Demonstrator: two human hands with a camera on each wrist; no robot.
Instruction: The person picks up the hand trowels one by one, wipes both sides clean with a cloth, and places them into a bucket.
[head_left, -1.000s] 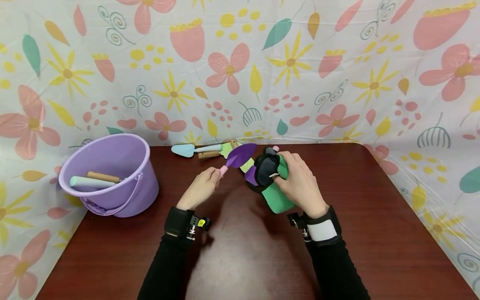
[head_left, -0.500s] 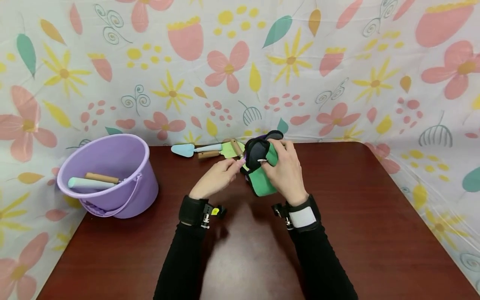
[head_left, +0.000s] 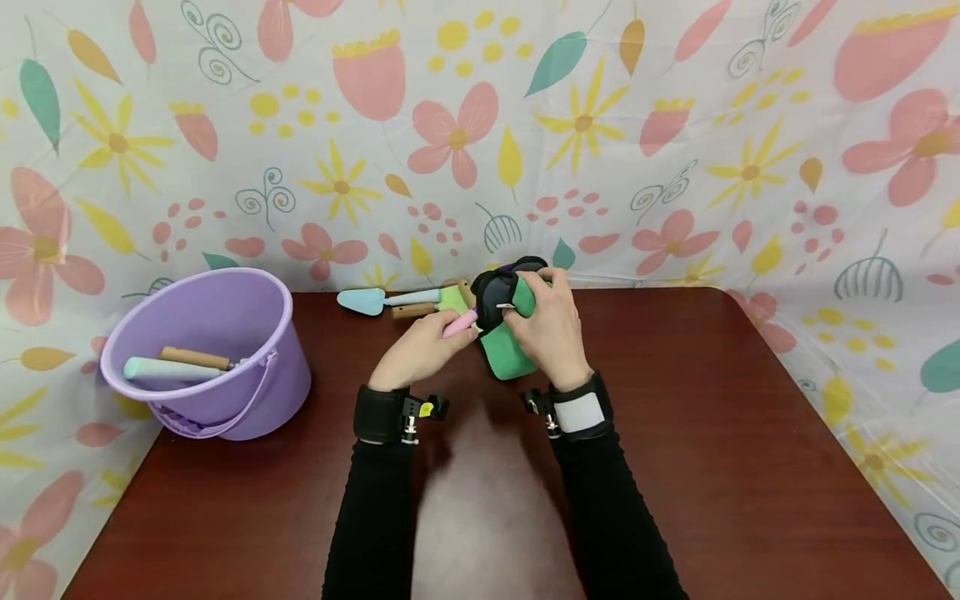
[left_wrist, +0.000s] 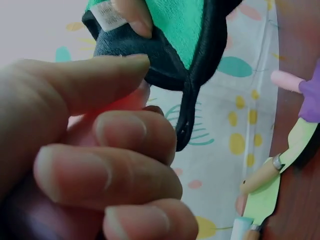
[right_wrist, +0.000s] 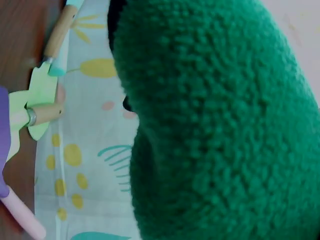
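Note:
My left hand (head_left: pixel 420 354) pinches the pink handle (head_left: pixel 460 323) of a purple trowel. A fuzzy green cloth (head_left: pixel 506 352) with black trim, a dark patch and a white tag is held in my right hand (head_left: pixel 553 325). The cloth covers the trowel's blade in the head view. In the left wrist view, my left thumb and fingers (left_wrist: pixel 105 165) lie close in front of the cloth (left_wrist: pixel 180 30). The cloth (right_wrist: pixel 215 120) fills most of the right wrist view and hides the right hand there.
A lilac bucket (head_left: pixel 288 375) with handled tools inside stands at left. Along the back edge lie a light blue trowel (head_left: pixel 363 302), light green tools (head_left: pixel 452 297) and wooden handles (head_left: pixel 412 311). Another purple tool (right_wrist: pixel 4 130) with a pink handle (right_wrist: pixel 25 215) lies beside them.
The trowel's purple blade, bare a second ago, is now behind the cloth. My right hand has moved left and a little farther back with the cloth, so both hands are closer together.

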